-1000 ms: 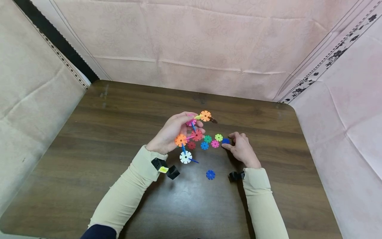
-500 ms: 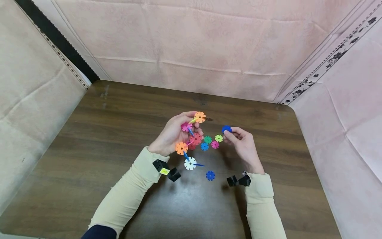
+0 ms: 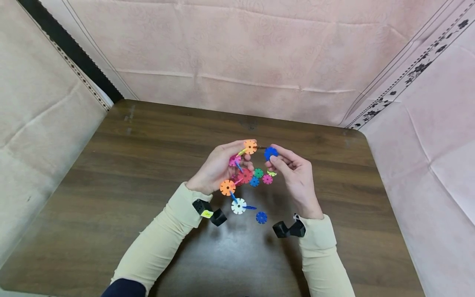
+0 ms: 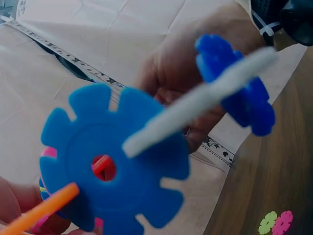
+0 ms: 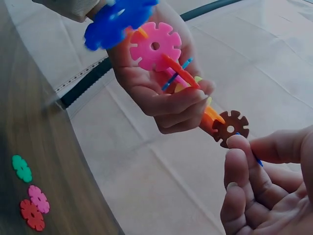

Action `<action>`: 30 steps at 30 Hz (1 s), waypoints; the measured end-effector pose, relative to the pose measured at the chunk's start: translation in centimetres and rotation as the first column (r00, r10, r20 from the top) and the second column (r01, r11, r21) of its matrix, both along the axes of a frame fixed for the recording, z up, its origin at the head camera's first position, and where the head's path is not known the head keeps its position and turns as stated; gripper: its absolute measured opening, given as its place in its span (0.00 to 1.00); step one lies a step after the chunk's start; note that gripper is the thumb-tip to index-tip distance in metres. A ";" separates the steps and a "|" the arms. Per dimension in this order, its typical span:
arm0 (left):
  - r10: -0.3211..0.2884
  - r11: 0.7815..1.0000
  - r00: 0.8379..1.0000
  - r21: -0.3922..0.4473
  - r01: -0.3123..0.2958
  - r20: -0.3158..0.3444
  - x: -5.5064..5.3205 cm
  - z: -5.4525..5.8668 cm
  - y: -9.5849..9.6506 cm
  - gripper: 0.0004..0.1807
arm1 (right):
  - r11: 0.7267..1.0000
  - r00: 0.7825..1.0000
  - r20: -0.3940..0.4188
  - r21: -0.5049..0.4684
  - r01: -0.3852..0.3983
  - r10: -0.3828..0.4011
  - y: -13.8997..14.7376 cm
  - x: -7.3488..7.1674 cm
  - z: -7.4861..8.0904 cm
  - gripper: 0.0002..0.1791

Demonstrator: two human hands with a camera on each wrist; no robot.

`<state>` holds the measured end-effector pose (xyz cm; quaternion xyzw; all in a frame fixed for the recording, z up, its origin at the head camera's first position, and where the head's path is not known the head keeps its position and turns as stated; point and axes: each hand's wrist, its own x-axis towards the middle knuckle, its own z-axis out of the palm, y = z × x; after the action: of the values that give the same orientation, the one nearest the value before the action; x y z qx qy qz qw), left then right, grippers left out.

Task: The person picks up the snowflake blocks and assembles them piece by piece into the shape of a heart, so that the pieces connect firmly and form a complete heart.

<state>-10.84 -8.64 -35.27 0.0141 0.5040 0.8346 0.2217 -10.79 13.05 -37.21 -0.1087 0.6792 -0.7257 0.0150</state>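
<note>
My left hand (image 3: pixel 209 171) holds a chain of slotted plastic snowflake discs, joined edge to edge at angles. Along the chain show an orange disc (image 3: pixel 250 147), a pink disc (image 3: pixel 235 160), a red disc (image 3: pixel 245 175), another orange disc (image 3: pixel 227 187) and a white disc (image 3: pixel 238 206). At its far end is a brown disc (image 5: pixel 231 129). My right hand (image 3: pixel 298 175) pinches a blue disc (image 3: pixel 270 153) between thumb and fingers, close beside the brown one. In the right wrist view that blue disc is mostly hidden by the fingers; whether the two touch, I cannot tell.
Loose discs lie on the wooden table (image 3: pixel 167 136) below the hands: green (image 3: pixel 258 173), light blue (image 3: pixel 254 182), pink (image 3: pixel 267 179) and yellow-green (image 3: pixel 272 173). A dark blue disc (image 3: pixel 261 218) lies nearer. Pale cloth (image 3: pixel 237 49) hangs behind the table.
My right hand has picked the blue disc up off the table and carried it left and away from me, to the chain's far end. The chain has turned slightly in my left hand.
</note>
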 end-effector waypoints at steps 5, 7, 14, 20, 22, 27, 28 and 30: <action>0.008 0.998 1.000 -0.061 -0.009 -0.011 0.1 0.0 0.0 0.23 | 1.000 1.000 -0.020 -0.017 0.024 -0.024 -0.1 -0.1 0.1 0.19; 0.007 0.997 1.000 -0.079 -0.008 -0.019 0.1 0.0 0.0 0.22 | 0.999 0.999 -0.029 -0.005 0.034 -0.035 0.0 -0.1 0.2 0.19; -0.007 0.994 0.999 -0.110 0.002 -0.045 0.0 0.1 -0.1 0.19 | 0.996 0.997 -0.058 0.062 0.060 -0.056 0.1 -0.3 0.5 0.19; -0.017 0.995 0.999 -0.104 0.012 -0.047 0.0 0.1 0.1 0.19 | 0.996 0.996 -0.073 0.068 0.058 -0.053 -0.3 -0.3 0.5 0.19; -0.031 0.993 0.997 -0.120 0.022 -0.071 0.0 0.0 0.2 0.19 | 0.997 0.996 -0.080 0.070 0.045 -0.039 -0.4 -0.3 0.5 0.19; -0.078 0.988 0.988 -0.145 0.059 -0.131 0.1 0.1 0.3 0.21 | 0.996 0.996 -0.084 0.086 0.030 -0.022 -0.7 -0.2 0.6 0.18; -0.081 0.988 0.987 -0.142 0.061 -0.137 0.1 0.1 0.3 0.21 | 0.995 0.996 -0.084 0.092 0.029 -0.021 -0.7 -0.2 0.6 0.18; -0.079 0.990 0.986 -0.128 0.061 -0.143 0.2 0.0 0.3 0.20 | 0.994 0.996 -0.084 0.105 0.022 -0.014 -0.8 -0.1 0.6 0.18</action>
<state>-10.68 -8.35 -35.23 0.0800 0.5690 0.7902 0.2133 -10.93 12.25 -36.59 -0.1318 0.7176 -0.6837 -0.0142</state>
